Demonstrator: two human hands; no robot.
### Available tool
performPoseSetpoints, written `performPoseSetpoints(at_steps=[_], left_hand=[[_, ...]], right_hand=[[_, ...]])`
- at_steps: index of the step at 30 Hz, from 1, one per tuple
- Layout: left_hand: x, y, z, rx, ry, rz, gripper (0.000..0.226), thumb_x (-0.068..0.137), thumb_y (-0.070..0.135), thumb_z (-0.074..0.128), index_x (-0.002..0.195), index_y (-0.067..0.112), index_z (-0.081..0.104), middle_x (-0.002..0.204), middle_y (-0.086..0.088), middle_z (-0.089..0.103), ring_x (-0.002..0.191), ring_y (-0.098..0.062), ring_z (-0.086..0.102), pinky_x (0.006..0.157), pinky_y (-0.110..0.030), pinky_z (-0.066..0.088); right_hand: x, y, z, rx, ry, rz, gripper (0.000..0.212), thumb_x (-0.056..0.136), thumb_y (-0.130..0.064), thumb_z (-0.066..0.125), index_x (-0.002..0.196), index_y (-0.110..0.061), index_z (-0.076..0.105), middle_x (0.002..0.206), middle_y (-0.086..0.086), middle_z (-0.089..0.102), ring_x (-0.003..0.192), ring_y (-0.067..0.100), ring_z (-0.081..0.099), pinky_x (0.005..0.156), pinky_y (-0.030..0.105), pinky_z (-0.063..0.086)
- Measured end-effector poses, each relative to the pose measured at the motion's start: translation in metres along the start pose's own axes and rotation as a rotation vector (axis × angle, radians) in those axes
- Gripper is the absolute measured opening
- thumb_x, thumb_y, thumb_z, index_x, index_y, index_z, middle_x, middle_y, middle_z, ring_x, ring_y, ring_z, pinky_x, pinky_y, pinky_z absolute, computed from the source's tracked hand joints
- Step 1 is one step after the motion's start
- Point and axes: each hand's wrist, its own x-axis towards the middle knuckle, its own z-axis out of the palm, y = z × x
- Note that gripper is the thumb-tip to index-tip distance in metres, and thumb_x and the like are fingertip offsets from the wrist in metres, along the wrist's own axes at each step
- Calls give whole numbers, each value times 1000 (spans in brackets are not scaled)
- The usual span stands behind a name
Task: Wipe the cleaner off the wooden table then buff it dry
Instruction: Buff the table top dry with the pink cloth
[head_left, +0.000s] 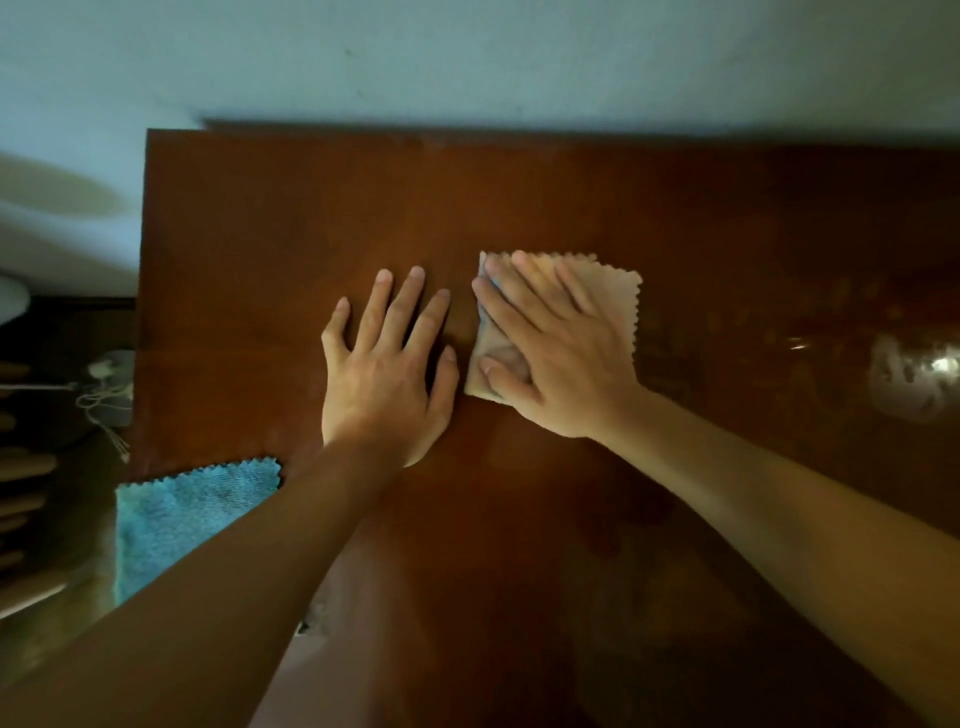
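Note:
A dark brown wooden table (519, 197) fills most of the view. My right hand (550, 353) lies flat with straight, spread fingers on a folded beige cloth (615, 291) with zigzag edges, pressing it onto the table just right of centre. My left hand (387, 364) rests flat on the bare wood beside it, fingers spread, a small gap from the cloth's left edge. A whitish smeared patch of cleaner (909, 374) shines on the table at the far right.
A blue microfibre cloth (182, 519) hangs over the table's near left corner. A pale wall (467, 57) runs behind the table's far edge. Left of the table, on the dark floor, lie a white cord and round objects (104, 384).

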Motion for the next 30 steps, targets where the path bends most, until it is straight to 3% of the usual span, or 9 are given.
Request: performPoseSetpoints(at_steps=[3,7,11,15,19,25,30], left_hand=[[0,-1,2,21,8,2,58,102,45,26,155,23,33,166,-4,24,155,-25,13,120,-56,14],[0,-1,2,37,16,6,58,103,47,25,154,23,35,165,-4,27,155,-26,15,120,-57,16],[0,-1,2,23,41,13,57,102,45,29,153,20,38,164,-6,30,154,-27,19,117,-58,18],[0,-2,3,1,63,18,56,102,44,32,152,19,40,163,-7,32,153,-28,21,117,-59,18],[0,0,2,10,46,24,57,102,43,33,153,19,39,163,-7,31,153,-28,21,116,-60,18],[0,-1,3,11,51,23,55,103,44,32,153,20,38,164,-5,30,154,-27,19,118,-59,16],[-1,-1,1,-23,42,35,56,103,42,33,154,19,38,164,-6,29,154,-28,17,118,-60,14]], right_hand=[[38,34,-9,-8,-38,-21,68,104,-55,27,161,-16,31,170,6,23,158,26,19,128,48,13],[79,66,-18,-68,-56,104,66,106,-50,29,163,-17,23,172,2,15,159,22,10,129,43,6],[43,31,-10,23,12,151,66,106,-49,28,162,-13,28,170,7,21,158,25,15,128,46,11],[-33,-14,4,30,16,41,68,105,-52,30,160,-11,31,169,9,22,158,26,16,126,53,20],[-26,7,0,22,-59,-53,70,104,-54,31,160,-14,31,169,8,22,158,27,17,126,54,18],[49,74,-20,-15,-81,164,71,102,-51,28,163,-15,24,172,5,16,159,25,10,129,44,4],[-17,13,-4,48,5,180,69,105,-52,31,161,-12,30,169,9,22,158,27,16,128,50,13]])
